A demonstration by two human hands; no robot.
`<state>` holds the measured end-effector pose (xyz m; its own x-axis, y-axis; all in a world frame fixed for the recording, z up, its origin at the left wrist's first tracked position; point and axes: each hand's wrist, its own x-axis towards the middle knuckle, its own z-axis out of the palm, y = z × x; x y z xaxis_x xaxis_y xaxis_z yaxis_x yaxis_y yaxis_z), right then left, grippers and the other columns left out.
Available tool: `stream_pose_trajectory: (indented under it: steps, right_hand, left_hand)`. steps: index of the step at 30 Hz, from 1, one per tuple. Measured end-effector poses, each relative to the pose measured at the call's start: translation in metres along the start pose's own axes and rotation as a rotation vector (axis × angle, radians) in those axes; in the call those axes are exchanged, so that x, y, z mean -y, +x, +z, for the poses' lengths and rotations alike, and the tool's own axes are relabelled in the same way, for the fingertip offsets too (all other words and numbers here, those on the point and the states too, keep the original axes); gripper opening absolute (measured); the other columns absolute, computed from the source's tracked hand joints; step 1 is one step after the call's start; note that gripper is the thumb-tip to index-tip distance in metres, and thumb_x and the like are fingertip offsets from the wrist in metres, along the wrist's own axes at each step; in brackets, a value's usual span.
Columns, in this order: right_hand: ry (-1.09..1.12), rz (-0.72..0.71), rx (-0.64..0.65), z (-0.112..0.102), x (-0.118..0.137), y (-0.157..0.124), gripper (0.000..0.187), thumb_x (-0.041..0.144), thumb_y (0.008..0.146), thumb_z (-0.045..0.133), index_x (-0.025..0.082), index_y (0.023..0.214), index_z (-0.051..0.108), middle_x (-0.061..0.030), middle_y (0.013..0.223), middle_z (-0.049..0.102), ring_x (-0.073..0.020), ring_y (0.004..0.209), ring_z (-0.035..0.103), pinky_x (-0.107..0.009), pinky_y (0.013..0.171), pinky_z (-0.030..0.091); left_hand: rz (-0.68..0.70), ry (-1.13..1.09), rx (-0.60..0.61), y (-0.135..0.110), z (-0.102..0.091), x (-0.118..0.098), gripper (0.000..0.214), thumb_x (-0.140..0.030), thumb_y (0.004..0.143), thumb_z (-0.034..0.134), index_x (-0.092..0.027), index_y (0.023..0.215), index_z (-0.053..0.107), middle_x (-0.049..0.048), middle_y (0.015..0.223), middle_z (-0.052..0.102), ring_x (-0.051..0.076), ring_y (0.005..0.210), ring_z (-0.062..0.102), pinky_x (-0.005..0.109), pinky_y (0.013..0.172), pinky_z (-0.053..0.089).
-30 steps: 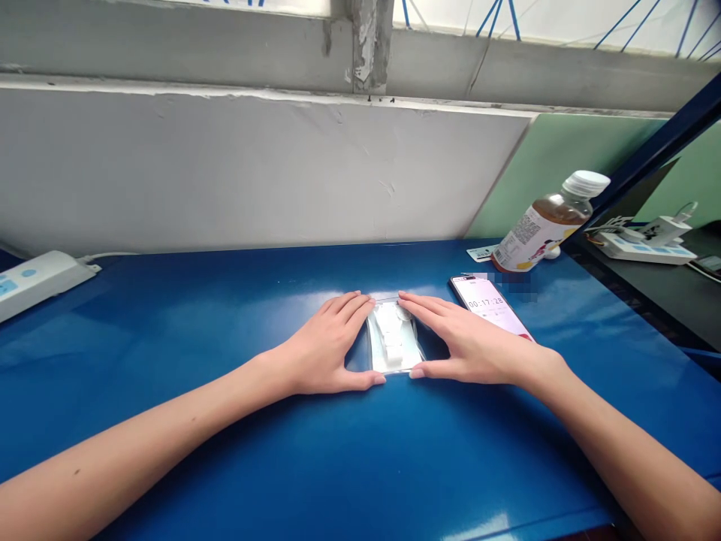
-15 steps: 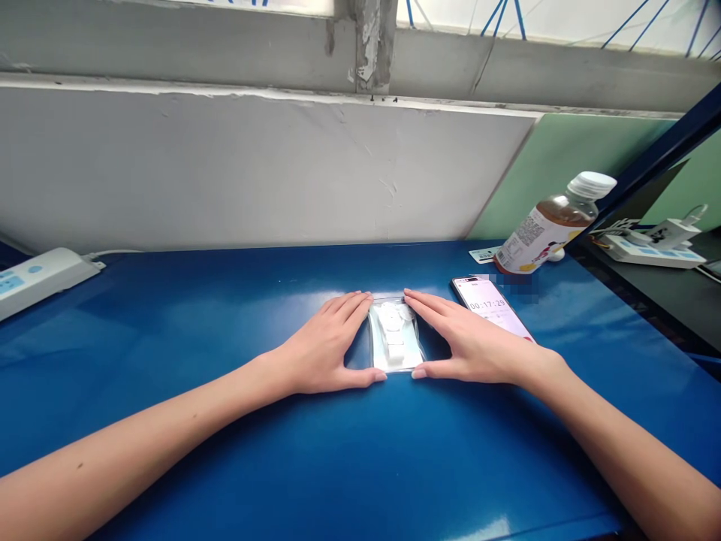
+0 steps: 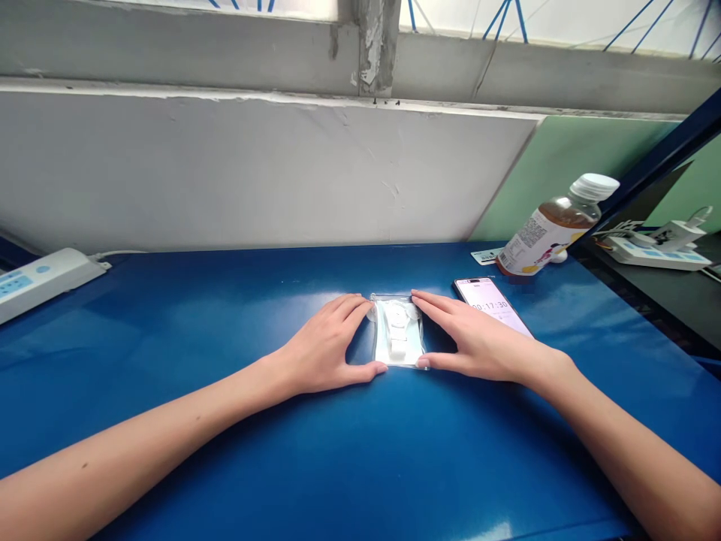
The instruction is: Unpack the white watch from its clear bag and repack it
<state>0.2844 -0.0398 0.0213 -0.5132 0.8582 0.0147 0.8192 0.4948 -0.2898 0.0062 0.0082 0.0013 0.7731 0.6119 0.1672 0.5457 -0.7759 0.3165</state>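
A small clear plastic packet (image 3: 398, 330) lies flat on the blue table. Inside it are a pale card and a white, strap-like item with a rounded top; its exact kind is unclear. At the packet's left side rests my left hand (image 3: 327, 347), thumb and fingers spread apart, fingertips at the upper left corner and thumb tip by the lower left corner. My right hand (image 3: 470, 338) mirrors it on the right side, with fingertips at the upper right corner and thumb touching the lower right corner. Neither hand is closed around the packet.
Partly behind my right hand, a phone (image 3: 490, 300) displays a running timer. A tilted-looking bottle (image 3: 544, 237) with a white cap stands farther back, near a small card (image 3: 485, 257). Power strips sit at the left (image 3: 48, 282) and right (image 3: 656, 252). A wall (image 3: 253, 173) borders the table's back.
My right hand has shifted slightly right and the packet sits a little to the right too, straighter than before. The timer has gone up one second.
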Motion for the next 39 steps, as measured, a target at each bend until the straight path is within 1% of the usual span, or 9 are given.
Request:
stream_pose_trajectory:
  steps: [8,11,15,18,22,27,29,35,39]
  right_hand:
    - [-0.02,0.012,0.019,0.0016,0.0014,-0.0002,0.089,0.064,0.088,0.055,0.011,0.155,0.03,-0.0201,0.159,0.033,-0.0382,0.142,0.039,-0.055,0.113,0.04]
    - [-0.002,0.004,0.006,0.0015,0.0019,-0.0005,0.087,0.063,0.089,0.056,0.014,0.156,0.029,-0.0191,0.159,0.033,-0.0382,0.143,0.038,-0.055,0.114,0.039]
    - [-0.001,-0.007,0.018,0.0017,0.0017,-0.0007,0.088,0.062,0.089,0.055,0.013,0.156,0.028,-0.0179,0.16,0.032,-0.0363,0.145,0.035,-0.053,0.116,0.036]
    - [0.013,-0.038,0.021,0.0026,0.0011,-0.0003,0.088,0.062,0.087,0.058,0.016,0.156,0.029,-0.0156,0.161,0.032,-0.0361,0.146,0.032,-0.054,0.117,0.034]
    - [0.008,-0.049,0.043,0.0027,0.0016,0.0003,0.09,0.063,0.087,0.057,0.015,0.157,0.028,-0.0142,0.162,0.029,-0.0349,0.148,0.028,-0.052,0.118,0.032]
    - [-0.012,0.002,0.06,0.0013,0.0039,0.0002,0.097,0.066,0.085,0.057,0.009,0.157,0.023,-0.0195,0.162,0.027,-0.0357,0.148,0.029,-0.053,0.118,0.033]
    - [-0.005,0.013,0.056,0.0022,0.0033,0.0,0.099,0.067,0.085,0.057,0.01,0.157,0.022,-0.0196,0.162,0.025,-0.0362,0.148,0.028,-0.054,0.117,0.033]
    - [0.011,-0.013,0.05,0.0072,-0.0019,0.001,0.102,0.069,0.083,0.058,0.012,0.158,0.02,-0.0181,0.163,0.022,-0.038,0.151,0.015,-0.059,0.118,0.029]
    - [0.025,-0.016,0.045,0.0076,-0.0038,0.0009,0.1,0.067,0.084,0.059,0.016,0.159,0.019,-0.0175,0.163,0.023,-0.0392,0.15,0.016,-0.061,0.116,0.031]
  left_hand:
    - [0.002,-0.013,-0.049,-0.0003,0.0011,-0.0003,0.079,-0.061,0.08,0.067,-0.011,0.138,0.048,0.0211,0.143,0.051,0.038,0.136,0.044,0.054,0.112,0.04]
    - [-0.002,-0.023,-0.037,-0.0007,0.0008,0.0001,0.086,-0.062,0.08,0.067,-0.011,0.145,0.04,0.0217,0.148,0.045,0.038,0.139,0.04,0.054,0.114,0.037]
    - [0.015,-0.042,0.005,-0.0011,-0.0018,0.0,0.095,-0.063,0.082,0.065,-0.011,0.152,0.027,0.0224,0.157,0.032,0.038,0.146,0.029,0.055,0.117,0.033]
    - [0.032,-0.071,0.023,-0.0009,-0.0031,0.0002,0.096,-0.066,0.082,0.063,-0.014,0.154,0.025,0.0211,0.159,0.029,0.038,0.148,0.026,0.055,0.117,0.031]
    - [0.036,-0.087,0.038,-0.0001,-0.0031,0.0008,0.097,-0.067,0.081,0.064,-0.014,0.153,0.028,0.021,0.157,0.034,0.039,0.147,0.027,0.055,0.117,0.031]
    - [0.04,-0.058,0.058,0.0003,-0.0025,0.0011,0.096,-0.067,0.081,0.063,-0.012,0.152,0.03,0.0209,0.156,0.036,0.038,0.147,0.028,0.054,0.117,0.03]
    - [0.038,-0.054,0.06,0.0002,-0.0019,0.0013,0.096,-0.067,0.081,0.063,-0.011,0.152,0.03,0.0208,0.155,0.037,0.038,0.146,0.029,0.054,0.117,0.03]
    - [0.046,-0.083,0.039,0.0008,-0.0012,0.0018,0.094,-0.066,0.079,0.066,-0.013,0.15,0.034,0.0207,0.153,0.041,0.039,0.144,0.033,0.055,0.116,0.031]
    - [0.045,-0.087,0.034,0.0015,-0.0023,0.0005,0.093,-0.067,0.077,0.067,-0.013,0.147,0.037,0.0213,0.151,0.044,0.039,0.143,0.035,0.055,0.115,0.032]
